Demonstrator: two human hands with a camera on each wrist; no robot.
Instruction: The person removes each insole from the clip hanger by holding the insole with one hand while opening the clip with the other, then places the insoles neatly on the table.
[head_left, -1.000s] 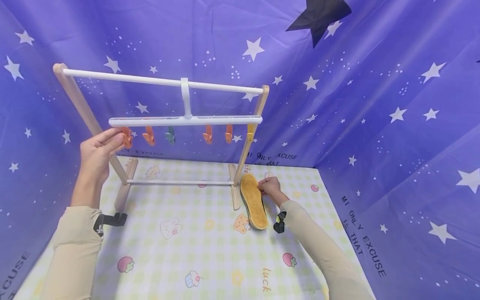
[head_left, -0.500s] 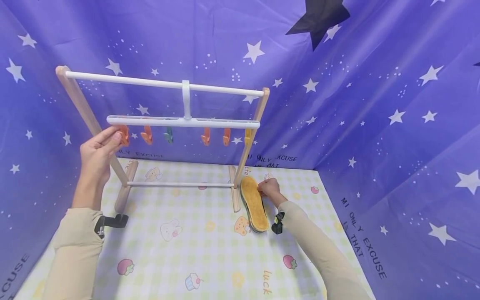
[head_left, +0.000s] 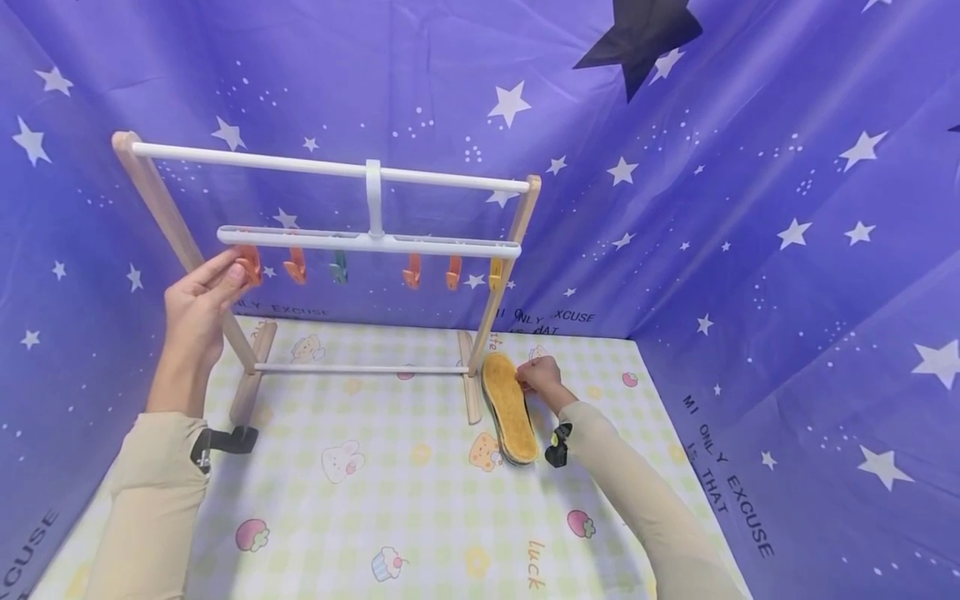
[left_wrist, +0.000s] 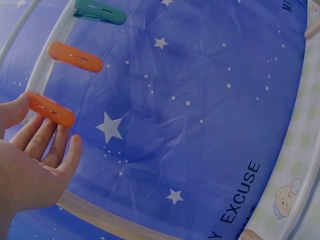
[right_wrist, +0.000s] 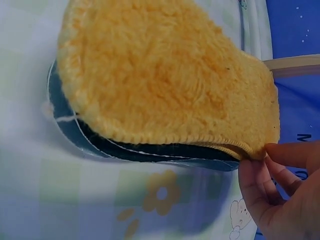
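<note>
At the left end of a white hanger bar (head_left: 367,242), my left hand (head_left: 197,307) pinches an orange clothespin (left_wrist: 51,109) between thumb and fingers. My right hand (head_left: 542,377) pinches the side edge of a fuzzy yellow insole (head_left: 512,410) that lies on the tabletop beside the rack's right foot. In the right wrist view, thumb and fingers grip that edge near one end of the insole. Dark layers with pale stitching (right_wrist: 145,152) show beneath the yellow pile.
The hanger hooks over the top rod (head_left: 255,158) of a wood-and-white rack. Along it hang another orange clothespin (head_left: 295,267), a green one (head_left: 339,267), two more orange ones and a yellow one (head_left: 496,273). Starry purple cloth (head_left: 720,275) surrounds the checked tabletop (head_left: 420,508).
The hanger's left end has risen slightly, along with the clothespin in my left hand. My right hand and the insole keep their place.
</note>
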